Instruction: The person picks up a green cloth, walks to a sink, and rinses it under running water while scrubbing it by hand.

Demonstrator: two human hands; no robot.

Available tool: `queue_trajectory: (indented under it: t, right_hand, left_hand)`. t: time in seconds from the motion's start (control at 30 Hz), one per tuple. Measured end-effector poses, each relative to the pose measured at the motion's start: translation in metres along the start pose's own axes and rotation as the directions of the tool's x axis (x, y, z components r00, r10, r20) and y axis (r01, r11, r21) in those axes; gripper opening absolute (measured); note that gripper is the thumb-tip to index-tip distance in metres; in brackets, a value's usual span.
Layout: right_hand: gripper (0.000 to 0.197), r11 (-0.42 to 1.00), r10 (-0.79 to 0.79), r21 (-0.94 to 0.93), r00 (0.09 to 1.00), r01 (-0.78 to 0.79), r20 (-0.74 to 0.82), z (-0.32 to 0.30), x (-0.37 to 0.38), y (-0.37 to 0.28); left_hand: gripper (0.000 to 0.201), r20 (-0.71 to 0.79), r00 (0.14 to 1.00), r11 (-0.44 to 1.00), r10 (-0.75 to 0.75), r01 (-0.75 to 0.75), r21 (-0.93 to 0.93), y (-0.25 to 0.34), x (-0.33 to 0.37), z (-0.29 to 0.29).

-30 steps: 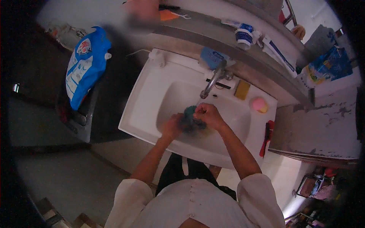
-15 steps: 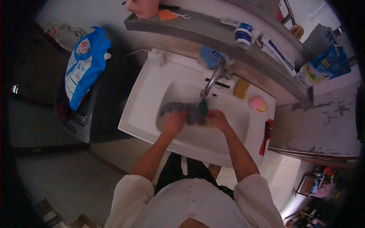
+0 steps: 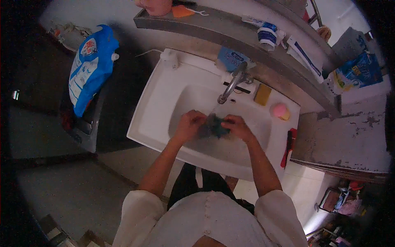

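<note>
A wet, dark grey and green cloth (image 3: 218, 126) is bunched under the running tap (image 3: 233, 84) over the basin of a white sink (image 3: 150, 111). My left hand (image 3: 191, 125) grips its left side, fingers curled in. On the other side, my right hand (image 3: 238, 127) pinches the greener part between thumb and fingers. Falling water meets the cloth between my two hands. Cloudy water lies in the basin below. Whether the cloth is a garment or a rag I cannot tell.
A yellow sponge (image 3: 262, 95) and pink soap (image 3: 279, 110) sit on the sink's right rim, with a red-and-black brush-like item (image 3: 289, 147) at its edge. Above runs a grey shelf (image 3: 197, 31) holding a white-and-blue tub (image 3: 267, 37). A blue detergent bag (image 3: 91, 68) stands left.
The cloth has been gathered from a wide spread into a smaller bunch. My left hand has turned and risen slightly, and the grey striped part no longer shows at the left.
</note>
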State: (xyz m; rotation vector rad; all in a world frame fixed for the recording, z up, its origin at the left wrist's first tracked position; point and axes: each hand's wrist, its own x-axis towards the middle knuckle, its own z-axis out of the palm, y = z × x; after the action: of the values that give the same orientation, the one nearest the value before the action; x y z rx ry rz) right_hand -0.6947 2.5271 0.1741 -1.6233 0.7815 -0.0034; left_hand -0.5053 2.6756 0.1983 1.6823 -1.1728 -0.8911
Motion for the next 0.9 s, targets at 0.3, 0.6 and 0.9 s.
queue_trajectory:
  t: [0.3,0.6,0.9]
  right_hand:
    - [0.032,0.835,-0.129,-0.550,0.958,-0.036,-0.258,-0.004,0.010,0.076]
    - [0.025,0.560,-0.155,-0.820,0.987,0.118,0.037,0.065,0.014,0.126]
    - [0.023,0.987,-0.144,-0.081,0.989,0.142,-0.019,-0.020,-0.028,-0.033]
  left_hand:
    - [0.038,0.005,0.989,0.843,-0.151,0.127,0.522,-0.071,-0.024,0.029]
    - [0.035,0.128,0.960,0.666,-0.251,0.075,0.742,-0.099,-0.002,0.096]
    - [0.019,-0.049,0.990,0.988,-0.128,0.132,0.082,0.007,-0.003,0.014]
